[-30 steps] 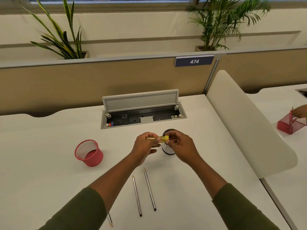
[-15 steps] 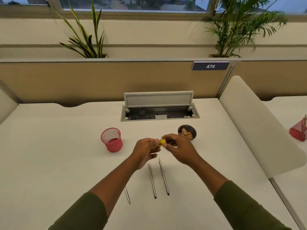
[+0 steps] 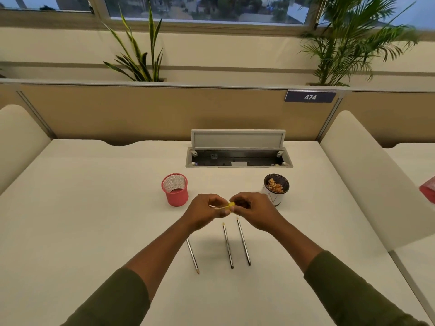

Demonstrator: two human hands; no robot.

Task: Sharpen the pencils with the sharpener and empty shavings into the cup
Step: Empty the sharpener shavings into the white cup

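Centrally, right hand [image 3: 255, 211] pinching yellow sharpener [image 3: 231, 205]; left hand [image 3: 205, 212] gripping pencil [image 3: 217, 207], mostly hiding under fingers. Third loose pencil [image 3: 193, 256] running partly under left forearm. Cup [image 3: 275, 188] sitting far right, shavings [image 3: 275, 185] showing inside.

Office, numbered desk partition [image 3: 164, 114], cable hatch [image 3: 239, 149]

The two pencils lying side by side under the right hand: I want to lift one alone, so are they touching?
Apart. The head view shows bare white table between the left pencil and right pencil along their whole length.
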